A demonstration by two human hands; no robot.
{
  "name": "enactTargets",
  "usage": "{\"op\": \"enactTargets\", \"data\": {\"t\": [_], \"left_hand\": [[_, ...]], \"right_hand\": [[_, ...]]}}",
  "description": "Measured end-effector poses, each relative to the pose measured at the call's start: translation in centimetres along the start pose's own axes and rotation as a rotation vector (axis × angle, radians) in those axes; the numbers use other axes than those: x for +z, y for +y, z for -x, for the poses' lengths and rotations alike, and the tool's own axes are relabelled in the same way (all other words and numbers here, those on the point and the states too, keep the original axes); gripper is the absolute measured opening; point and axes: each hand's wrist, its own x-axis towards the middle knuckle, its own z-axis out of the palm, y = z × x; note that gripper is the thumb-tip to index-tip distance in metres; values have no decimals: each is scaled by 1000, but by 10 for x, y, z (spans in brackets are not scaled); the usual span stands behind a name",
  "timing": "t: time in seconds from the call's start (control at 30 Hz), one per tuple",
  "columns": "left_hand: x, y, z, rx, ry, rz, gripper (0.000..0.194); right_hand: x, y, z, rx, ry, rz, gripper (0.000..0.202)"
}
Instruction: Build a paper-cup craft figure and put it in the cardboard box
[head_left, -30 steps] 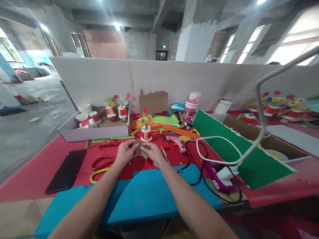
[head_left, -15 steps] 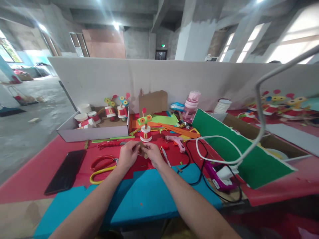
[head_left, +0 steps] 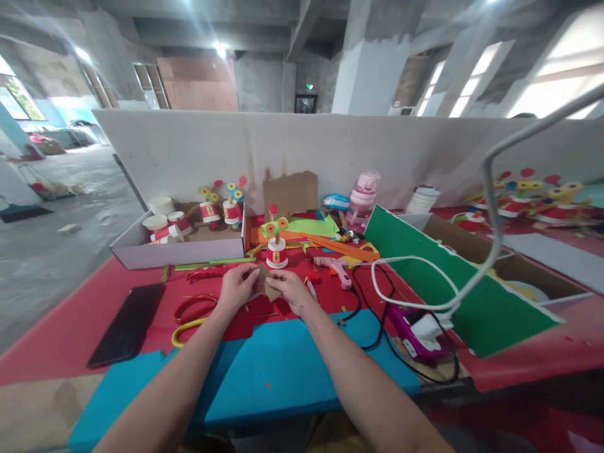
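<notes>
A small brown cardboard piece (head_left: pixel 270 284) is held between my two hands, above the red table covering. My right hand (head_left: pixel 290 289) pinches its right side. At its left edge are the closed fingertips of my left hand (head_left: pixel 238 286). Just behind the hands stands a paper-cup figure (head_left: pixel 276 251) with a green head, orange eyes and a red ball on top. To the right lies a pink glue gun (head_left: pixel 336 269). Scissors with red handles (head_left: pixel 193 308) and a yellow-handled tool (head_left: pixel 186 330) rest left of my left forearm, which partly covers them.
A black phone (head_left: pixel 126 324) lies at the left. Behind it, a white box (head_left: pixel 182 253) holds cups and figures. At the right are a green board (head_left: pixel 453 286), a purple power strip (head_left: pixel 415 336), and a white cable (head_left: pixel 493 207). Blue sheet (head_left: pixel 274 371) covers the front edge.
The cardboard piece has turned and shows a broader face. My left hand has shifted slightly left, and its fingers have moved toward the piece's edge.
</notes>
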Motion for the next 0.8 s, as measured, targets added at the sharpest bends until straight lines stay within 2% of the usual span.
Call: {"op": "enactTargets", "data": {"t": [0.2, 0.37, 0.5, 0.6, 0.8], "left_hand": [[3, 1, 1, 49, -52, -27, 23], [3, 2, 1, 122, -16, -68, 21], [5, -2, -1, 132, -22, -75, 23], [5, -1, -1, 150, -17, -91, 23], [10, 11, 9, 242, 1, -227, 20]], "right_hand": [[-4, 3, -1, -73, 64, 146, 25], [-5, 5, -5, -140, 92, 283, 27], [-7, 10, -10, -130, 60, 227, 36], [-7, 14, -13, -141, 86, 236, 37], [-4, 19, -12, -171, 203, 259, 23]]}}
